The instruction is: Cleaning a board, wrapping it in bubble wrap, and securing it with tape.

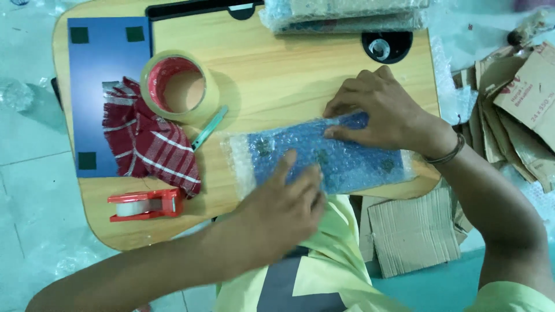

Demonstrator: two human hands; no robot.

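At ten o'clock of the blue bubble-wrapped panel [332,159] sit a tape roll [176,86], red cloth [150,141] and teal cutter [209,128]. The panel lies flat near the wooden table [277,69] front edge; left hand [286,211] and right hand [378,110] press it, fingers flat, grasping nothing.

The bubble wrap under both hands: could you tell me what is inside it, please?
Inside the bubble wrap lies a flat blue panel with dark square patches. Both hands cover parts of it.

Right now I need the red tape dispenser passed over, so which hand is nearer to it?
Left. The left hand lies just right of the red tape dispenser; the right hand is farther right, higher up.
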